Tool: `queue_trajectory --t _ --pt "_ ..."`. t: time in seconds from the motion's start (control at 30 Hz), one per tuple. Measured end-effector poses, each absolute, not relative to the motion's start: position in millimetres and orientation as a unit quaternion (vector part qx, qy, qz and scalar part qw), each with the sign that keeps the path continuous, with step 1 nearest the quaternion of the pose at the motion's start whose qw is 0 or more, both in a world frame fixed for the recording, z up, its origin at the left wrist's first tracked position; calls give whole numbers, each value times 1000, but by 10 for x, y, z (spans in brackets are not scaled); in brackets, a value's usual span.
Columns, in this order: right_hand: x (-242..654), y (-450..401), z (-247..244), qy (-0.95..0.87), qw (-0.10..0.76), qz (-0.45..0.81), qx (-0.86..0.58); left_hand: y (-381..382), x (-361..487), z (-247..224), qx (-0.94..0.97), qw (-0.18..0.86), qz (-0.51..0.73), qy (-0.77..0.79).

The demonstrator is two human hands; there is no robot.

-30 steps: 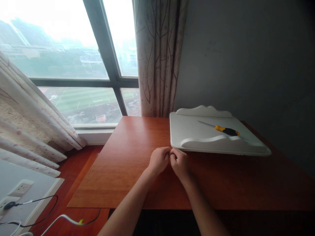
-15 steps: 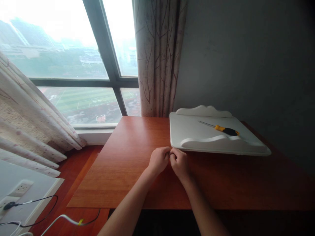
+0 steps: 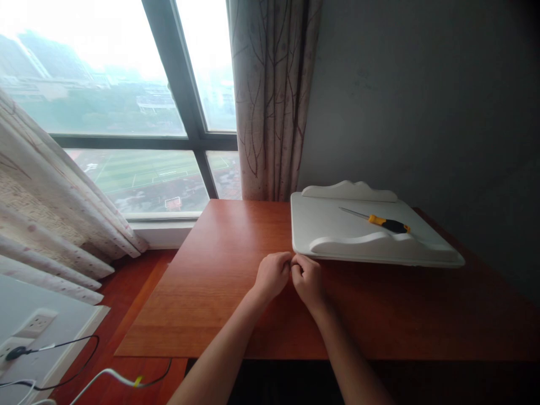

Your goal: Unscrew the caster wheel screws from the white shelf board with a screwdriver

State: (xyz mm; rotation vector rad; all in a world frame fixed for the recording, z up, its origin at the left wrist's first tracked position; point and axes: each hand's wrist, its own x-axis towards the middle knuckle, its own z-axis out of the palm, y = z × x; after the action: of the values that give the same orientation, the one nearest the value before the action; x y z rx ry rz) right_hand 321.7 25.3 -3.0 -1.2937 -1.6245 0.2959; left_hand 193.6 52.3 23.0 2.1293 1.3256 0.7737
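Observation:
My left hand and my right hand are closed, with their fingertips meeting over the wooden table. Whatever they may pinch is too small or hidden to make out. Just beyond them, to the right, lies a white board with a wavy-edged rail along its far side and another along its near side. A screwdriver with a yellow and black handle rests on the board between the rails, its shaft pointing left.
A window and patterned curtains stand behind and to the left. At the lower left, a black plug sits in a wall socket, and cables hang near the table's left edge. A grey wall rises behind the board.

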Motion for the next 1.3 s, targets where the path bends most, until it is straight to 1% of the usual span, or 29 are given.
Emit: queue_trajectory --t 1.3 --pt "3217 253 -53 -671 497 122 -536 519 1933 219 785 252 285 489"
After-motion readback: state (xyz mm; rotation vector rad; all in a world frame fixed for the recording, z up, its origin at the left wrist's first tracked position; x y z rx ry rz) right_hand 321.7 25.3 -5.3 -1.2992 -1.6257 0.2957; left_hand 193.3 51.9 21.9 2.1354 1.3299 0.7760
